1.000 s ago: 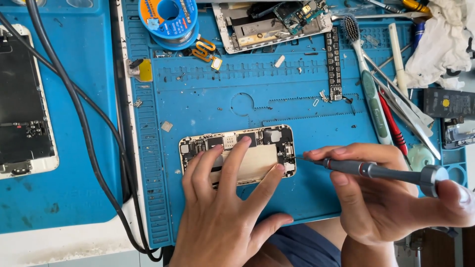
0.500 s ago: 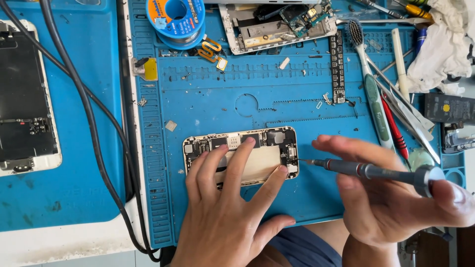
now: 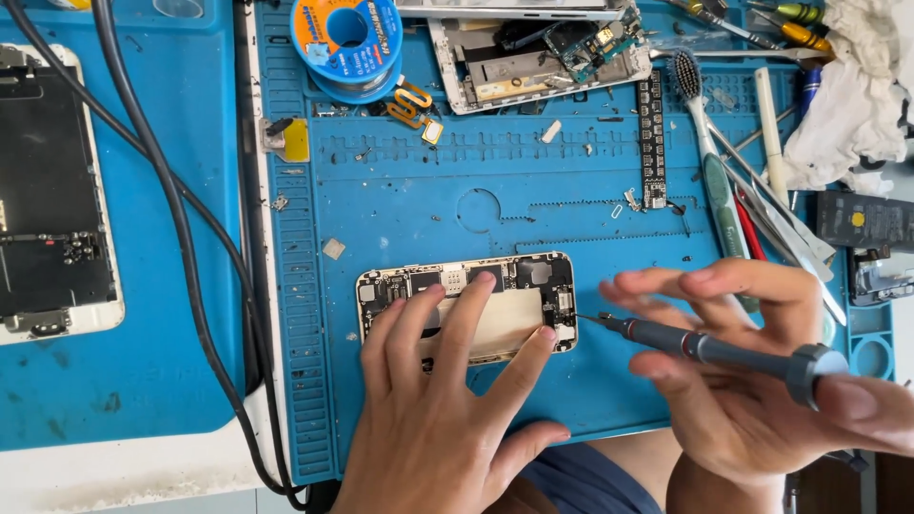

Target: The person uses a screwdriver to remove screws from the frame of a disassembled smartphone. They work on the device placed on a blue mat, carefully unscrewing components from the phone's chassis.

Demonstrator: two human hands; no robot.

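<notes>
Left hand (image 3: 447, 419) presses opened phone (image 3: 466, 306) flat; right hand (image 3: 762, 381) fingers grip screwdriver (image 3: 705, 347), tip seemingly at edge screw. Next: seat squarely.

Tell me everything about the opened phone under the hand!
The opened phone lies flat on the blue mat, long side across, its cover off. Its pale metal frame holds dark circuit parts along the top and right end, and a bare cream patch in the middle. The left hand presses down on it with spread fingers. The right hand holds a grey screwdriver whose thin tip reaches the phone's right end.
</notes>
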